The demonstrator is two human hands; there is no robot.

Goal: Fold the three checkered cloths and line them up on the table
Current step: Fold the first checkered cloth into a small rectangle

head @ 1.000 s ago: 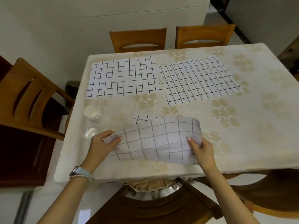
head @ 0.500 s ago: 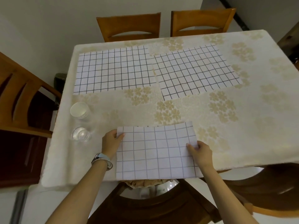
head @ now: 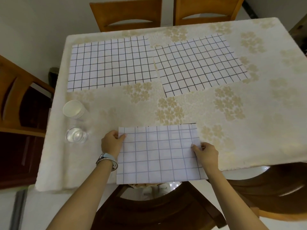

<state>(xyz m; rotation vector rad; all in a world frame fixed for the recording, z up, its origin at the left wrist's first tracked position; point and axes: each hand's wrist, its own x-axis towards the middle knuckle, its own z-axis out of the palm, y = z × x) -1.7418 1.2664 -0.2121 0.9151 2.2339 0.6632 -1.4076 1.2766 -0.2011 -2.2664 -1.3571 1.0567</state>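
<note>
Three white cloths with a black grid lie on the table (head: 249, 138). One cloth (head: 159, 155) is folded in half at the near edge, its front hanging slightly over the table's rim. My left hand (head: 112, 143) pinches its upper left corner. My right hand (head: 205, 154) pinches its right edge. Two more cloths lie flat and unfolded at the back: the left cloth (head: 111, 63) and the right cloth (head: 199, 63), slightly turned, almost touching each other.
A stack of white paper cups (head: 74, 109) and a clear glass (head: 76, 135) stand near the table's left edge. Wooden chairs surround the table: two at the back (head: 126, 12), one at the left (head: 20, 103), and one right below me (head: 157, 211).
The near cloth, lifted and bowed a second ago, has been folded over and laid flat on the table. Both hands still pinch its sides.
</note>
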